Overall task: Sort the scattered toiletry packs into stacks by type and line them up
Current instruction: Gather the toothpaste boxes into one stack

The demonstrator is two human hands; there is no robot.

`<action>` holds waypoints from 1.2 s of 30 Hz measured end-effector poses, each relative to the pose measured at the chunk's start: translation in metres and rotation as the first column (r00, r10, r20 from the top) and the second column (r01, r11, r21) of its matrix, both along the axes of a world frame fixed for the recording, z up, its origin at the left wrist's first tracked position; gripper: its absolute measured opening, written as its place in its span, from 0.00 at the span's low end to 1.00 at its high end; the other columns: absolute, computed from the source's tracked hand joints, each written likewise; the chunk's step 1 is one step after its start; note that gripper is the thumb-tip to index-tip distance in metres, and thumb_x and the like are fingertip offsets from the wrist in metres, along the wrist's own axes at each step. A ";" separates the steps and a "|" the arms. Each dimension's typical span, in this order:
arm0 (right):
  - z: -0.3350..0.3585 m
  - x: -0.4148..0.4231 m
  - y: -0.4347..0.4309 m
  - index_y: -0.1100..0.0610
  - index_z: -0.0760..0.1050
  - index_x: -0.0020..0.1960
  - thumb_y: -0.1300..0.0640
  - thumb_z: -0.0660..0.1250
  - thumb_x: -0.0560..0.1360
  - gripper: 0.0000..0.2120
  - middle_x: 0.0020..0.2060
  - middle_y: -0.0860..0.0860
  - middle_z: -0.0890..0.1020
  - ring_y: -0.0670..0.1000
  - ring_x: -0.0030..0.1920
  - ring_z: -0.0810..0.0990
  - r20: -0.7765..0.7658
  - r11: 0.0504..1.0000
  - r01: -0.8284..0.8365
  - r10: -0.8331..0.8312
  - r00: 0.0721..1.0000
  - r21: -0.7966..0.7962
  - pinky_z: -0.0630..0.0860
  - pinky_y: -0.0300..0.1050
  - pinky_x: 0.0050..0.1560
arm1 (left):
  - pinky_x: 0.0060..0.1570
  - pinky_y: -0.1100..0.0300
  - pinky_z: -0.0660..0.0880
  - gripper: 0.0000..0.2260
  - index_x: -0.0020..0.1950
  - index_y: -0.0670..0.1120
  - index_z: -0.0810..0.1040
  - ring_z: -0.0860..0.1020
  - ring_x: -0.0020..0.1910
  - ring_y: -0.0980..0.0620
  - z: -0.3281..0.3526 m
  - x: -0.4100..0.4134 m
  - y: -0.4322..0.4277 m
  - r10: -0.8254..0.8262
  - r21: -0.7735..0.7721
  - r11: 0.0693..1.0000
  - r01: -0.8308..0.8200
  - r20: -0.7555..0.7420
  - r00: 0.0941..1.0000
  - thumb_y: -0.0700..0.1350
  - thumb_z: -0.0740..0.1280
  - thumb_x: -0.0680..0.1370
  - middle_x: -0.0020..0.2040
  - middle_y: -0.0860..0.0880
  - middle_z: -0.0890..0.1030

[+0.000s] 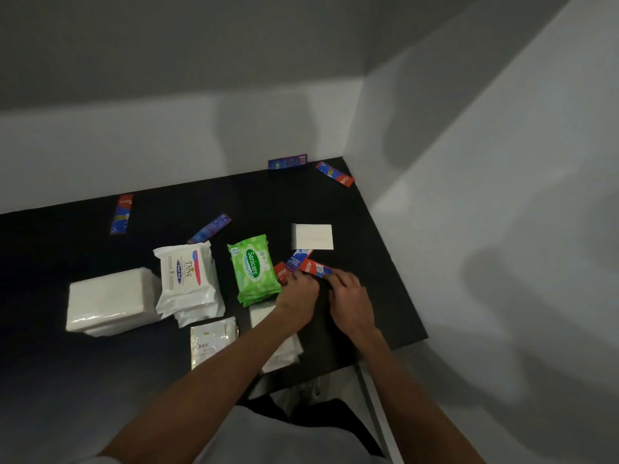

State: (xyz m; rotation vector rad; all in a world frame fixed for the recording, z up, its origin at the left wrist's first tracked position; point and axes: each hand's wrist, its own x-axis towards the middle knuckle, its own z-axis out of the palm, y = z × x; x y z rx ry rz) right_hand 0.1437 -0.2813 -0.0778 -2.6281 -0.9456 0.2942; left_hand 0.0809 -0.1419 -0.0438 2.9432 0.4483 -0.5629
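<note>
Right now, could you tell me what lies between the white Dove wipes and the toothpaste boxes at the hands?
The green Sanicare wipes stack, seen in the head view.

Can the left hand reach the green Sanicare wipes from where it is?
Probably yes. The left hand sits right beside the Sanicare wipes stack, with nothing between them. But it seems to be gripping a Colgate box, so it would likely need to let go first.
</note>
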 end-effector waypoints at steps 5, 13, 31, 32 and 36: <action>-0.005 0.005 -0.021 0.52 0.78 0.71 0.52 0.66 0.83 0.17 0.66 0.54 0.77 0.56 0.64 0.75 -0.072 0.998 0.045 -0.042 0.997 0.035 0.79 0.54 0.63 | 0.69 0.47 0.71 0.18 0.73 0.36 0.72 0.71 0.71 0.37 -0.003 -0.007 -0.027 0.016 -0.086 0.996 -0.017 -0.013 1.000 0.41 0.64 0.85 0.69 0.36 0.74; -0.011 -0.009 -0.058 0.54 0.77 0.72 0.56 0.66 0.84 0.16 0.74 0.51 0.72 0.51 0.71 0.72 -0.221 0.992 0.097 -0.076 0.972 0.086 0.73 0.47 0.73 | 0.77 0.46 0.67 0.24 0.77 0.38 0.67 0.61 0.80 0.37 -0.010 -0.033 -0.041 0.011 -0.169 0.986 -0.007 0.027 1.000 0.37 0.67 0.81 0.79 0.37 0.63; -0.008 -0.028 -0.075 0.52 0.73 0.76 0.55 0.70 0.82 0.23 0.77 0.54 0.67 0.55 0.75 0.70 -0.263 0.981 0.195 -0.184 0.947 0.019 0.72 0.49 0.75 | 0.78 0.54 0.65 0.26 0.79 0.41 0.68 0.65 0.78 0.44 -0.030 -0.033 -0.051 -0.009 -0.329 0.940 0.087 0.231 0.973 0.40 0.68 0.82 0.79 0.43 0.67; -0.006 -0.028 -0.072 0.52 0.73 0.75 0.55 0.70 0.82 0.22 0.76 0.54 0.68 0.55 0.74 0.71 -0.267 0.977 0.212 -0.199 0.943 0.019 0.74 0.48 0.72 | 0.77 0.54 0.66 0.25 0.78 0.41 0.69 0.67 0.77 0.44 -0.031 -0.032 -0.052 0.001 -0.335 0.939 0.082 0.240 0.971 0.40 0.68 0.81 0.78 0.43 0.69; -0.001 -0.019 -0.061 0.49 0.75 0.65 0.60 0.71 0.81 0.14 0.61 0.50 0.79 0.51 0.61 0.82 -0.366 0.923 0.367 -0.304 0.880 0.115 0.76 0.35 0.55 | 0.71 0.51 0.73 0.24 0.74 0.40 0.74 0.73 0.71 0.41 -0.030 -0.029 -0.056 0.038 -0.356 0.933 0.056 0.250 0.967 0.39 0.73 0.77 0.72 0.41 0.74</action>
